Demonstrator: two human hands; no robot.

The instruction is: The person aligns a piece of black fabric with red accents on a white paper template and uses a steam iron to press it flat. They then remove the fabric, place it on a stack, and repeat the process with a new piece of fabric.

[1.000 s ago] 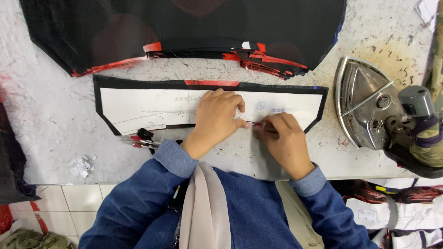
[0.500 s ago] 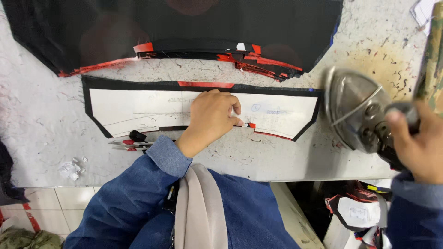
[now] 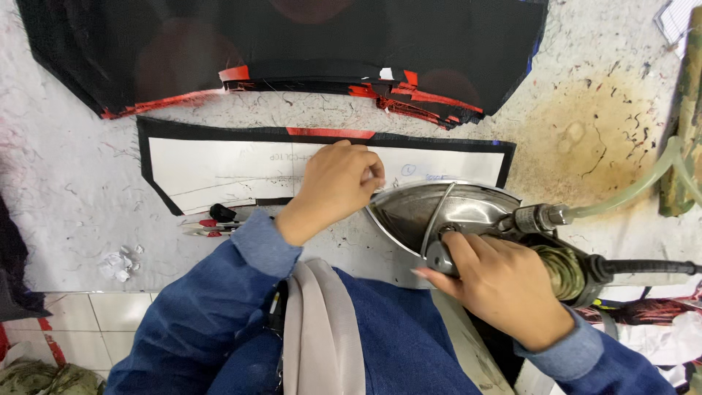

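Left hand: the left hand (image 3: 338, 186) lies palm down on the white paper pattern (image 3: 234, 172), fingers (image 3: 369, 172) curled together and pressing its lower edge flat; it grips nothing.
Right hand: the right hand (image 3: 497, 281) is wrapped around the handle of the steam iron (image 3: 446, 212), fingers closed tight on the grip.
Steam iron: polished metal body, pointed nose turned toward the left hand and just beside its knuckles; its forward part sits over the lower right stretch of the pattern piece, near the front edge of the desk (image 3: 73, 197).
Iron lines: a clear hose (image 3: 636, 186) runs from the rear fitting up to the right; a black cord (image 3: 651, 267) leaves the handle end toward the right edge.
Paper pattern: a long white shape with slanted ends, lying on a black fabric piece (image 3: 219, 132) whose dark border shows around it, with a red strip along the top edge.
Fabric stack: a larger pile of black panels with red trim (image 3: 329, 44) lies further back on the desk, apart from the pattern piece.
Small tools: red-and-black marking tools (image 3: 208, 223) lie just below the pattern's left end; I cannot tell exactly what kind.
Desk surface: pale and speckled, with a brownish scorch stain (image 3: 578, 139) to the right of the pattern.
Clothing: blue denim sleeves (image 3: 248, 245) on both arms.
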